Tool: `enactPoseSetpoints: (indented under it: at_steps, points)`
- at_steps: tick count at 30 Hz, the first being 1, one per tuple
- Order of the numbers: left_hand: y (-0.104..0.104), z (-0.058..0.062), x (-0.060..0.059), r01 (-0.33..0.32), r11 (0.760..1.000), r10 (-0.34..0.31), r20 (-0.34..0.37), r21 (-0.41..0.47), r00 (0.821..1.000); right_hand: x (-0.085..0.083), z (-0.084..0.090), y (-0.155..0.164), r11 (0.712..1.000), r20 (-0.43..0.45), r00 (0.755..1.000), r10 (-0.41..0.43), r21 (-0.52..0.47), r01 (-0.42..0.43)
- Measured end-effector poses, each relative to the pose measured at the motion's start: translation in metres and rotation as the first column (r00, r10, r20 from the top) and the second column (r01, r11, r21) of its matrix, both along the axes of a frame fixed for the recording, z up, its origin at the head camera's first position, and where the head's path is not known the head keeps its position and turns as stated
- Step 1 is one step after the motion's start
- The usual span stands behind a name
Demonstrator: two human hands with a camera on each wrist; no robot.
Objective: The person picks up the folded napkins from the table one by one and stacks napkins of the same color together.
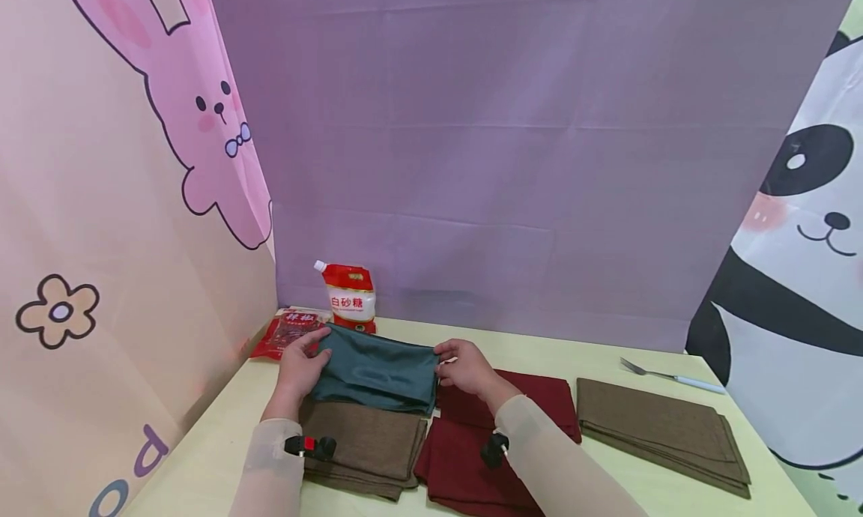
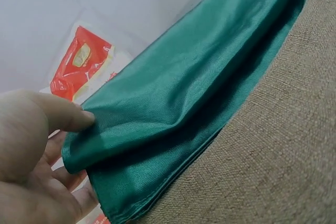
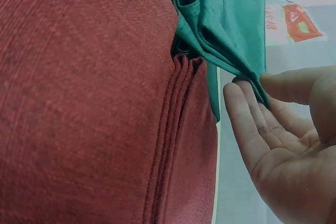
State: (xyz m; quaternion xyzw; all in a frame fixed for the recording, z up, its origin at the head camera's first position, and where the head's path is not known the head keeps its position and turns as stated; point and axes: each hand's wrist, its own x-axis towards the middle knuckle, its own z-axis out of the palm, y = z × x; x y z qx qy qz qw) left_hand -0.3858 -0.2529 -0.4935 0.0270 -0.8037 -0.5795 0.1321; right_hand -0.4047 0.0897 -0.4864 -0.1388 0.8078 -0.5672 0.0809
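Note:
A shiny teal cloth (image 1: 377, 367) is stretched between my two hands behind a folded brown cloth (image 1: 371, 438). My left hand (image 1: 300, 367) pinches its left corner, with the thumb on top and the fingers beneath in the left wrist view. At the opposite corner, my right hand (image 1: 465, 367) pinches the cloth between thumb and fingers (image 3: 247, 114). The teal cloth (image 2: 168, 93) has a loose fold along its near side. Folded dark red cloths (image 1: 539, 397) lie under and beside my right forearm.
A red and white pouch (image 1: 352, 300) with a white cap stands behind the teal cloth. A red packet (image 1: 286, 333) lies at the back left corner. Another folded brown cloth (image 1: 661, 431) and a fork (image 1: 674, 377) with a pale handle lie on the right. A purple backdrop (image 1: 499, 165) rises behind the table.

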Motion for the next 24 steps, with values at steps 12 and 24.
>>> enactPoseSetpoints:
  at_steps: [12, 24]
  points:
    - [-0.0001, -0.0041, -0.0024, -0.044, 0.999, 0.044, 0.011, 0.016, 0.999, -0.0036, -0.0011, -0.0016, 0.997, -0.046, 0.999, 0.026, 0.077, -0.022]
    - [0.0011, -0.0096, -0.0051, -0.049, 0.999, 0.050, 0.073, -0.012, 0.996, -0.0079, -0.0063, -0.0030, 0.985, -0.097, 0.995, 0.006, 0.174, 0.011]
